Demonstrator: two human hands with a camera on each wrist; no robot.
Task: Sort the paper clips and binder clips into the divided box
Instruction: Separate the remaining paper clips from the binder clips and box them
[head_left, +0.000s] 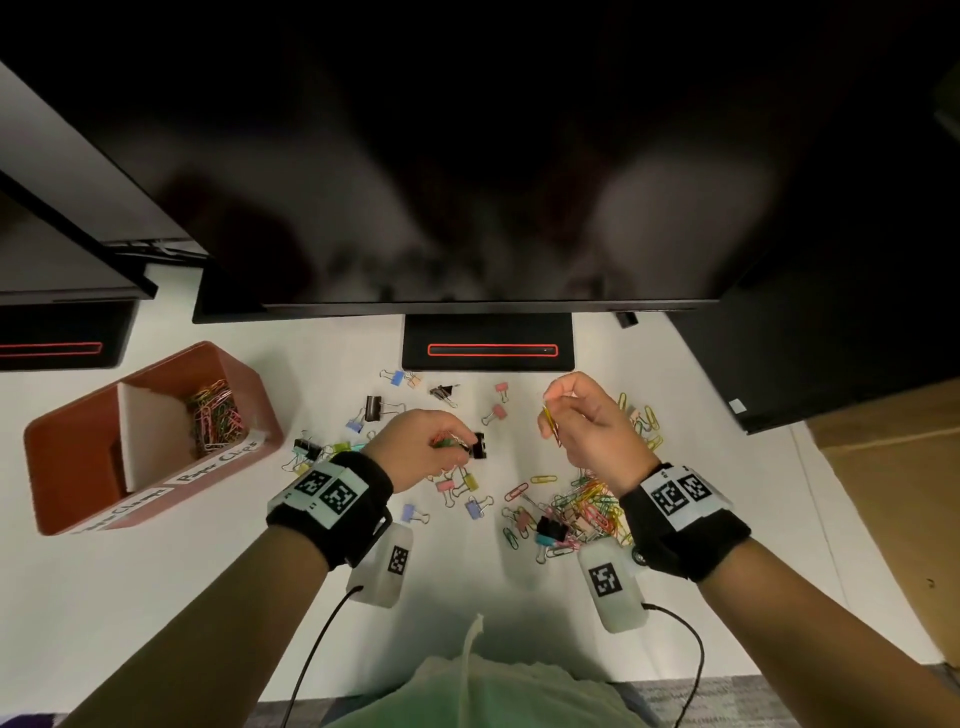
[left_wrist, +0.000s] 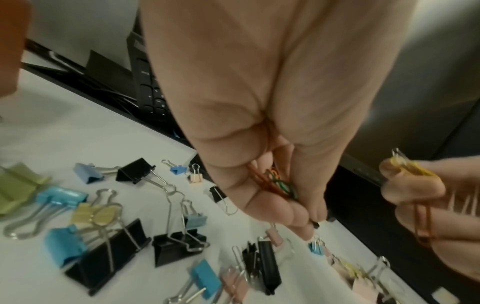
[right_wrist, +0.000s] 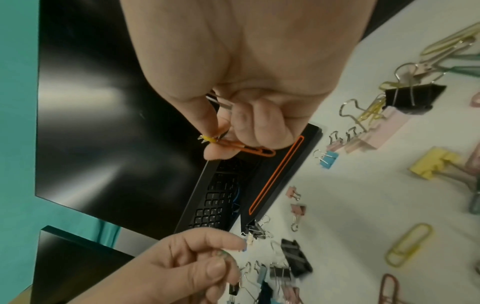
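One divided box (head_left: 67, 415) holds paper clips (head_left: 215, 413) in its far compartment; right of it, left hand (head_left: 415, 449) grips a few paper clips, right hand (head_left: 587, 426) pinches two

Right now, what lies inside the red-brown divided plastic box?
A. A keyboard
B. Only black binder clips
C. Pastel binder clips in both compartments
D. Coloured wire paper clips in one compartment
D: the red-brown divided plastic box holds coloured wire paper clips in its far compartment only.
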